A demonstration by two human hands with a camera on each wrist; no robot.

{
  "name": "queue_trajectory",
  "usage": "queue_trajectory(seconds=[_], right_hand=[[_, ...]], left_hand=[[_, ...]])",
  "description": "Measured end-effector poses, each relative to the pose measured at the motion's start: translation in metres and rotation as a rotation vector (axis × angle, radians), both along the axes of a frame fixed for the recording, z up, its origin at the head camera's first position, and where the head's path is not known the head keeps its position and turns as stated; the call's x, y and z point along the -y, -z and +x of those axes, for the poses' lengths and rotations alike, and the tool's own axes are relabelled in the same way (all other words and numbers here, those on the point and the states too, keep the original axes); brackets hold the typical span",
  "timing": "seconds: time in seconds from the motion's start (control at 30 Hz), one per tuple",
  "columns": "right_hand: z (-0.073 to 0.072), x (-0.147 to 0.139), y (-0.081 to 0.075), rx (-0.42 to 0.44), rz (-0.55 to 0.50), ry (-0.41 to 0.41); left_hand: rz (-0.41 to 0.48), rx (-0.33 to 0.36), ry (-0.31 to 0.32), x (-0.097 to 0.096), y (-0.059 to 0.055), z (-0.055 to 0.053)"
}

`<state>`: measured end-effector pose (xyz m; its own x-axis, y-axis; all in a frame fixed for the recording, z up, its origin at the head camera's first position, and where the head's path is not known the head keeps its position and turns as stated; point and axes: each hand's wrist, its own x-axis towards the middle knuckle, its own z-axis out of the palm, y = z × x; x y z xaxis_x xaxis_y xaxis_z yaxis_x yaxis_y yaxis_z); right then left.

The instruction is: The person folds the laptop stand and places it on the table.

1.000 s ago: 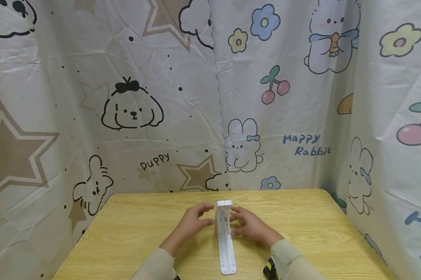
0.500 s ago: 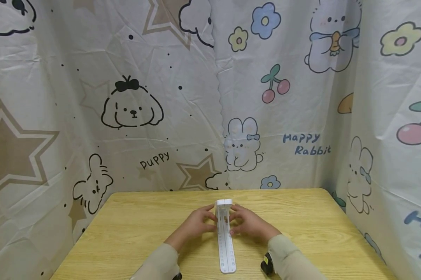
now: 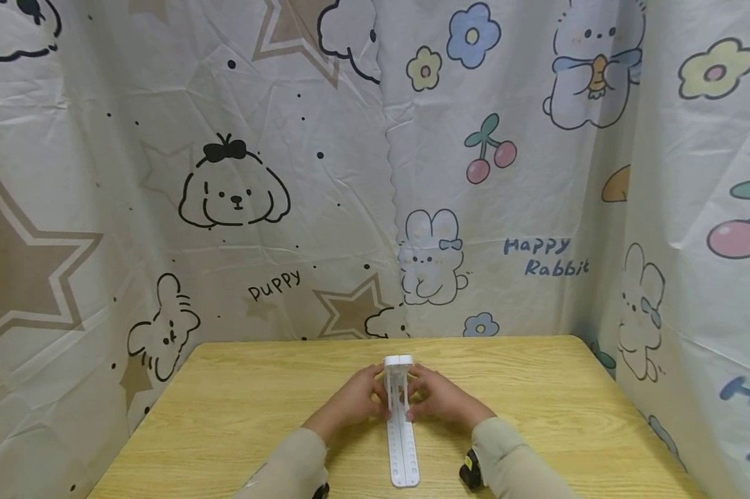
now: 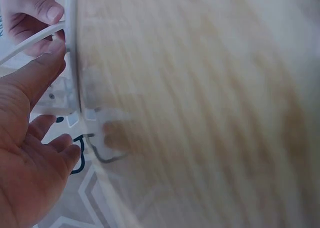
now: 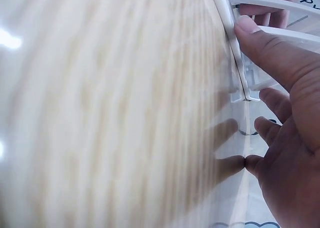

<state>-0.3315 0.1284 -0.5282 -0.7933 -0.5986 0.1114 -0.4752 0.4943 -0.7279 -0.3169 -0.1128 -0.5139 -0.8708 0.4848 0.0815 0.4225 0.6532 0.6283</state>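
Observation:
A long, narrow white plastic folding stand lies on the wooden table, with a raised part at its far end. My left hand holds its left side near the raised end. In the left wrist view, the left thumb lies against a white strip while the other fingers spread below. My right hand holds the opposite side. The right thumb presses on the stand's edge in the right wrist view, with curved white arms beyond it. Parts of the fingers are hidden behind the stand.
The wood-grain table ends at a printed cloth curtain behind it. More curtain hangs on both sides. A black strapped device sits below the right sleeve.
My left hand has moved right, up against the stand. My right hand has edged slightly left, closer to its side. The stand stays in about the same place.

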Motion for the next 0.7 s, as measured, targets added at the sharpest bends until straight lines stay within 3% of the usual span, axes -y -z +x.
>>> queue_trajectory(seconds=[0.4, 0.7], right_hand=[[0.0003, 0.0034, 0.0000, -0.062, 0.011, -0.025], [0.0021, 0.0038, 0.0015, -0.017, -0.014, 0.020]], left_hand=[[-0.069, -0.042, 0.022, -0.0040, -0.0010, 0.0005], [-0.058, -0.043, -0.007, -0.0038, 0.0001, 0.0018]])
